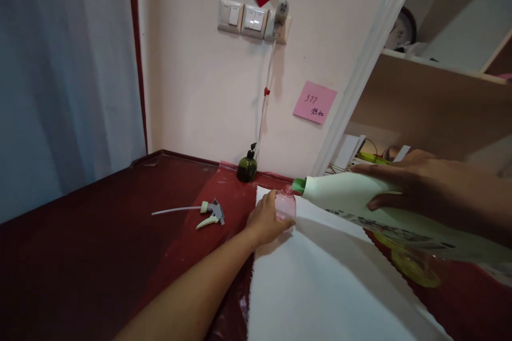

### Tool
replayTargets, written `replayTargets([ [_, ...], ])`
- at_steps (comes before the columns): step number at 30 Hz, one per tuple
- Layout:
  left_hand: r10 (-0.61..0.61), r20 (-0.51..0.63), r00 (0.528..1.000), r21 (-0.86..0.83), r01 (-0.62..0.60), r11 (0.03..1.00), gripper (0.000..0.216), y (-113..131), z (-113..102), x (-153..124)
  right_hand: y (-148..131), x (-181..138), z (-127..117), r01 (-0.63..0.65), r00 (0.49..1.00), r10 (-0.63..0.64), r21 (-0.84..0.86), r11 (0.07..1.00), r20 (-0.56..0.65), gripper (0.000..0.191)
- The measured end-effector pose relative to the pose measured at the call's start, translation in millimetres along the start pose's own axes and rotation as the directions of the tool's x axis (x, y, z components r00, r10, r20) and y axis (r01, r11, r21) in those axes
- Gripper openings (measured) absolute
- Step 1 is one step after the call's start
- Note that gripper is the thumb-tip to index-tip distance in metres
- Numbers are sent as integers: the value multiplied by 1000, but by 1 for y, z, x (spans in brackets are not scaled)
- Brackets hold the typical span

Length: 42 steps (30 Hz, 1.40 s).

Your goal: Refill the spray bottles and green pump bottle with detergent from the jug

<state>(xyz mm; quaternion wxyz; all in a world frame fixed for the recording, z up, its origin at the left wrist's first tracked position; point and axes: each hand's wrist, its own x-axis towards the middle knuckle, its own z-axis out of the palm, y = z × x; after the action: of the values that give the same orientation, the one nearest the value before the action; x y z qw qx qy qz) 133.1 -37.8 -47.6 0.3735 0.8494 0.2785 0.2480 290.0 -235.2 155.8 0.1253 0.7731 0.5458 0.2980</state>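
My left hand [269, 222] is closed round a small clear pink bottle [285, 205], which stands upright on a white sheet [320, 277]. Tipped almost level, a large pale green bottle [348, 192] is in the grip of my right hand [404, 184]. Its green spout [298, 186] is at the open mouth of the pink bottle; whether liquid is flowing I cannot tell. On the dark red table to the left lies a spray trigger head [212, 213] with its thin tube pointing left.
A dark green pump bottle [247, 168] stands by the wall, below a hanging cord [262, 117]. Under the right arm, a yellow transparent object [416, 266] rests on the red table [100, 256]. Shelves [436, 64] rise at the right, a curtain [68, 74] at the left.
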Motion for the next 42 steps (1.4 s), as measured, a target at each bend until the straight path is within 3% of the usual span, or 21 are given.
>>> replayTargets([
  [2, 1, -1, 1000, 3, -1, 1000, 88, 0, 0, 0, 0, 2, -1, -41, 990, 39, 9, 999, 139, 61],
  [4, 6, -2, 1000, 5, -6, 1000, 88, 0, 0, 0, 0, 3, -2, -62, 980, 60, 6, 998, 188, 61],
  [13, 10, -7, 1000, 12, -10, 1000, 89, -2, 1, 1, -2, 5, -4, -48, 982, 46, 4, 999, 180, 58],
  [23, 15, -13, 1000, 10, -15, 1000, 88, -2, 2, 0, 13, 4, 8, 26, 996, -29, 37, 999, 86, 56],
  [42, 23, -17, 1000, 18, -22, 1000, 88, -3, 2, 1, 5, 2, -5, -2, 989, 6, -26, 1000, 149, 56],
])
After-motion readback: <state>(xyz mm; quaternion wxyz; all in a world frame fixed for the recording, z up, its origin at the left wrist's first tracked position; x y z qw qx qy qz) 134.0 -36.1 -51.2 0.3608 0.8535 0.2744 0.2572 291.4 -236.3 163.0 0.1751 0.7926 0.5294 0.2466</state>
